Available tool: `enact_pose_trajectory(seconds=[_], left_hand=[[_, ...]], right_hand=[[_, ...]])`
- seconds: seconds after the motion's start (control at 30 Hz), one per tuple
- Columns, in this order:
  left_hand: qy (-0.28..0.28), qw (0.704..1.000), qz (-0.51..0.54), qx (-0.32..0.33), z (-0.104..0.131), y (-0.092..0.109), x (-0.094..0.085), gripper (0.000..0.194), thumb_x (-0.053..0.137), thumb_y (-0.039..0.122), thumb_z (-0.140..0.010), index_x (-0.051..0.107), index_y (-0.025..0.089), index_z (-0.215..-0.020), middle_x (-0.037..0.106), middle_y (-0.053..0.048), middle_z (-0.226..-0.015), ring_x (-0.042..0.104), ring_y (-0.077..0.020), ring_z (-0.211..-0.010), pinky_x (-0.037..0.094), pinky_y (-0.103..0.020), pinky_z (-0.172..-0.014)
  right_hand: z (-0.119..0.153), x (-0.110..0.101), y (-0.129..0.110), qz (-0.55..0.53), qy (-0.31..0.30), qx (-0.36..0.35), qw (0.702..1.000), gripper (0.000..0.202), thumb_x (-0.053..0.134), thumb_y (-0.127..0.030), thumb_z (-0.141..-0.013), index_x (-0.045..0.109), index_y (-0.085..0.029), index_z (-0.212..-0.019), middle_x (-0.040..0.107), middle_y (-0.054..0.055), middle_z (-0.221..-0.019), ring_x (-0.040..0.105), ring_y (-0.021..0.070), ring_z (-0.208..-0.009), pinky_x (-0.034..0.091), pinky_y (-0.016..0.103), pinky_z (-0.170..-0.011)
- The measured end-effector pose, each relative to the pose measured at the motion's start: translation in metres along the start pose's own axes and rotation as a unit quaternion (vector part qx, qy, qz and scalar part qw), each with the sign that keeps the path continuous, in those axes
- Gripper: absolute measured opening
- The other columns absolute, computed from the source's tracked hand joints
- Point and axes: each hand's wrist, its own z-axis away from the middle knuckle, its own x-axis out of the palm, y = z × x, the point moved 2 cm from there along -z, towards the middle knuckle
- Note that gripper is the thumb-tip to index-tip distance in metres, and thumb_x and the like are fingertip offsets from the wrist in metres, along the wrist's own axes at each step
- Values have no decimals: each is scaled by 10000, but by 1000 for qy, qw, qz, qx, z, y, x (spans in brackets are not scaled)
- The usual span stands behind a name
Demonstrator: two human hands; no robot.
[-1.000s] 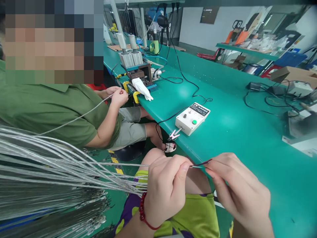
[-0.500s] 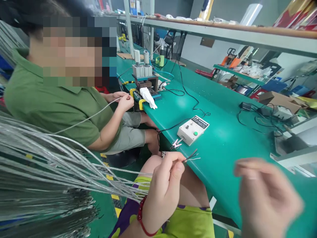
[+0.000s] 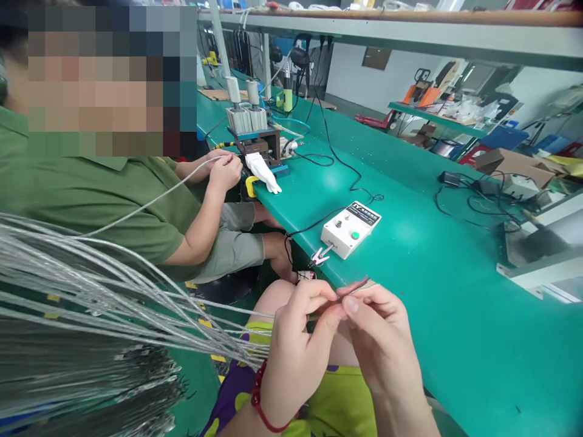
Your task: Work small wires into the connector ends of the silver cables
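Left hand (image 3: 298, 346) and right hand (image 3: 385, 334) pinch thin dark and pale wire strands (image 3: 363, 283), fingertips nearly closed; strands' long axis slants up-right.

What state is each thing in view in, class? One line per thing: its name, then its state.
Left hand: closed, fingertips together at the wires
Right hand: closed, pinching the wires
Wires: held, tips sticking out
Cables: loosely bunched
Bracelet: worn on the left wrist
White box: lying flat, green button facing up; on or off unclear
Glove: unworn, limp
Co-worker's hands: together, holding a cable
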Motion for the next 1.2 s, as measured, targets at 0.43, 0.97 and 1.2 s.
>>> enact_pose_trajectory(seconds=[0.43, 0.97, 1.2], left_hand=[[-68, 977, 188, -77, 3, 3, 6, 164, 608, 377, -1106, 565, 233, -1041, 523, 60, -667, 479, -98, -601, 378, -186, -569], [-75, 977, 179, -85, 0, 5, 9, 230, 570, 430, -1117, 540, 227, -1012, 452, 77, -630, 372, -78, -518, 266, -177, -469], [-75, 957, 261, -101, 4, 0, 9, 235, 585, 436, -1117, 543, 228, -1018, 428, 84, -618, 331, -68, -525, 210, -177, -481]], right_hand=[[2, 6, 23, -108, 73, -11, 991, 171, 879, -303, -811, 754, -216, -732, 673, 21, -752, 649, 167, -714, 562, 298, -681], [-3, 12, 22, -136, 144, -21, 980, 242, 868, -310, -851, 696, -201, -722, 563, -20, -701, 505, 125, -631, 407, 254, -584], [-16, 9, 9, -157, 152, -33, 975, 188, 842, -322, -891, 719, -210, -804, 461, -56, -617, 435, 113, -579, 399, 256, -586]])
